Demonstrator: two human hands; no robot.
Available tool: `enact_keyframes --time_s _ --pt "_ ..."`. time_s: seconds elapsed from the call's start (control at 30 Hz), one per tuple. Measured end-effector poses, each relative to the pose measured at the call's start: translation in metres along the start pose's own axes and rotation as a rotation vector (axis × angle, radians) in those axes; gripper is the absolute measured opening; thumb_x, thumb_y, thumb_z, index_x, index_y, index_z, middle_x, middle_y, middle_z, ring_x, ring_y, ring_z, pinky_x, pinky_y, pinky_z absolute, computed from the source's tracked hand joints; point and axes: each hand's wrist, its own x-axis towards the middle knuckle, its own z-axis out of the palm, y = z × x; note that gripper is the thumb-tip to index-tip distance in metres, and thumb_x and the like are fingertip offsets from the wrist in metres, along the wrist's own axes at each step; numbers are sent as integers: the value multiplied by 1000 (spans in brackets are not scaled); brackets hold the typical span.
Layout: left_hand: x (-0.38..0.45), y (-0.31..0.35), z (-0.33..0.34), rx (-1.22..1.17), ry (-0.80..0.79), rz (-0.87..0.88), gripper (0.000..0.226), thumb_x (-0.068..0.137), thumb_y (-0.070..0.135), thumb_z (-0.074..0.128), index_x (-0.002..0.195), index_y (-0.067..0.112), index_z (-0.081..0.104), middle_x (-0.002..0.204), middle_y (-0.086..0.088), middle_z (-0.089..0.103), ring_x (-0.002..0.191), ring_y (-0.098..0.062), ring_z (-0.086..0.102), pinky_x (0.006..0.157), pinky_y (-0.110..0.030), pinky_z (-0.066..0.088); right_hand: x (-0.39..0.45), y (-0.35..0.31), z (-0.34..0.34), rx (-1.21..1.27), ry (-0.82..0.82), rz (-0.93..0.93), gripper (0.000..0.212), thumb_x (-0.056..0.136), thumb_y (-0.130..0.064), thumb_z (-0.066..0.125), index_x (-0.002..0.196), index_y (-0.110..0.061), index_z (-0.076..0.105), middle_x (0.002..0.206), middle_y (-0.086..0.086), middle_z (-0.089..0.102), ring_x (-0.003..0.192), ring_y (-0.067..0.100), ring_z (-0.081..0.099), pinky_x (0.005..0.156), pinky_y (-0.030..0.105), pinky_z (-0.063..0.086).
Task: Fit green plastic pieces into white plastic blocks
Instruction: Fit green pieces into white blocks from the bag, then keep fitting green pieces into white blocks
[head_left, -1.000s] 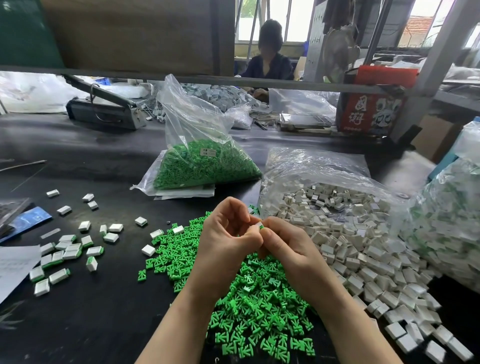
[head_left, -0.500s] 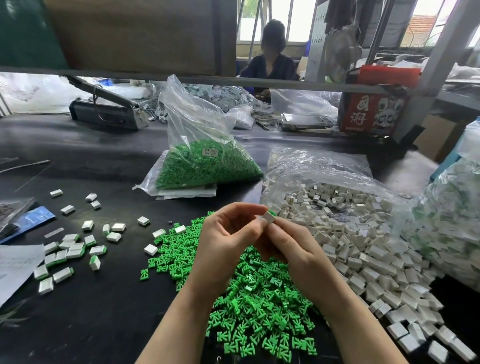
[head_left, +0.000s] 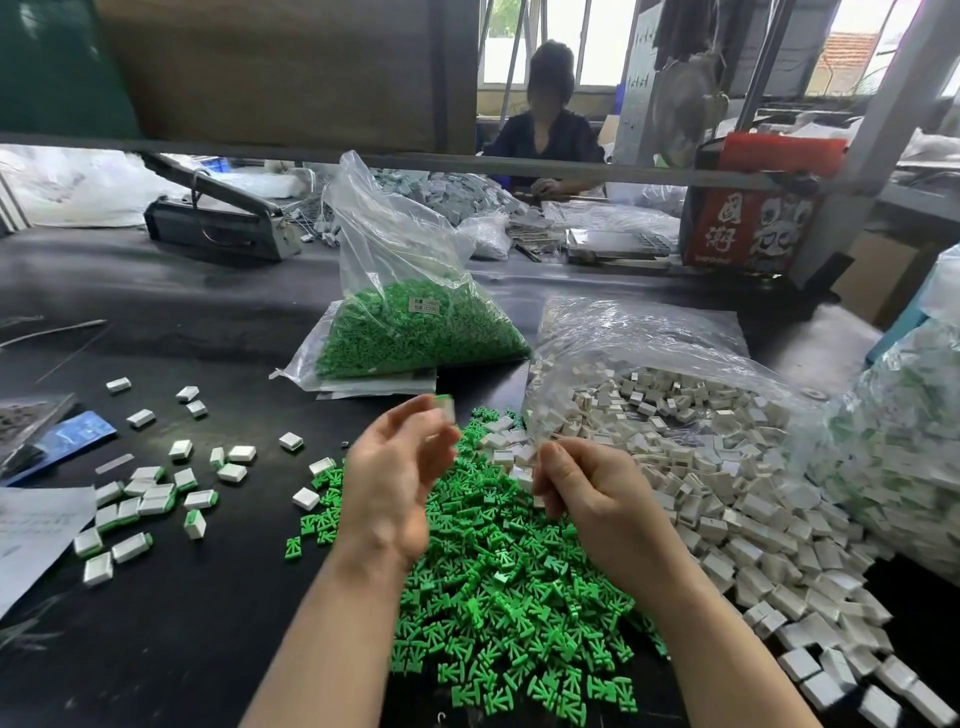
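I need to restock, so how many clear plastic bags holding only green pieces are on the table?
1. The bag of green pieces stands behind the loose green pile, left of the opened bag of white blocks. Others may be hidden out of frame.

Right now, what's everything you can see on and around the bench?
green pieces: loose heap, green, bench centre under the hands
white blocks: large heap, white, spilling from an open clear bag at right
green bag: one, clear, full of green pieces, behind the heap
finished blocks: scattered group, white with green ends, bench left
far-right bag: one, clear, white and green parts
red box: one, red, back right
sealer: one, grey, back left
other person: one, dark top, seated behind
left hand: pinches one block at fingertips, blurred
right hand: fingers curled, contents unclear
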Motion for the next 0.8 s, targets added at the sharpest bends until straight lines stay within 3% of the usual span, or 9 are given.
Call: enact_keyframes --time_s 0.07,0.2,0.3,0.4,0.5,0.63,0.73,0.8 --pt "14 11 -19 -152 217 -115 5 84 3 67 86 8 67 64 -3 71 53 -7 67 50 -17 55 0 4 -4 -60 38 52 38 101 -27 48 67 -16 62 53 -2 56 45 2 42 47 19 33" --pt "31 29 -57 -470 375 -166 19 98 5 54 80 7 60 52 -1 66 49 -5 65 57 -16 57 1 8 -10 -185 53 131 38 101 -33 49 69 -18 62 58 13 60 44 11 41 48 31 32" --pt "37 39 -76 -662 435 -177 23 101 7 48 82 5 61 55 -3 66 60 -7 65 63 -16 58 1 12 -16 -285 49 197 36 101 -33 50 70 -19 63 51 1 56 41 7 39 45 28 32" --pt "41 43 -85 -740 489 -149 28 103 7 44 81 5 60 53 -3 65 67 -7 66 78 -14 55 1 17 -21 -397 45 257 34 101 -35 49 73 -20 64 53 -2 58 41 8 43 46 28 35" --pt "40 44 -90 -831 527 -107 26 103 6 42 85 4 59 59 -4 66 88 -5 68 72 -16 57 2 20 -23 -453 71 294 30 100 -37 51 78 -23 65 55 -4 61 39 4 44 46 25 36" --pt "40 45 -89 -772 525 -15 22 106 11 34 93 5 51 88 -6 66 99 -12 70 67 -22 58 2 20 -22 -583 102 252 17 96 -36 59 84 -26 64 70 -12 63 59 3 57 58 26 49" --pt "39 45 -80 -669 427 -3 24 106 17 37 92 7 53 91 -6 67 90 -13 70 83 -23 58 1 17 -15 -638 111 180 5 92 -31 65 94 -30 70 75 -18 62 62 -4 54 58 16 46" --pt "35 42 -67 -507 327 -27 20 103 17 45 90 12 60 90 -1 68 79 -9 70 83 -20 57 2 17 -9 -646 64 129 7 91 -32 68 97 -34 71 75 -20 60 61 -7 52 62 15 50"
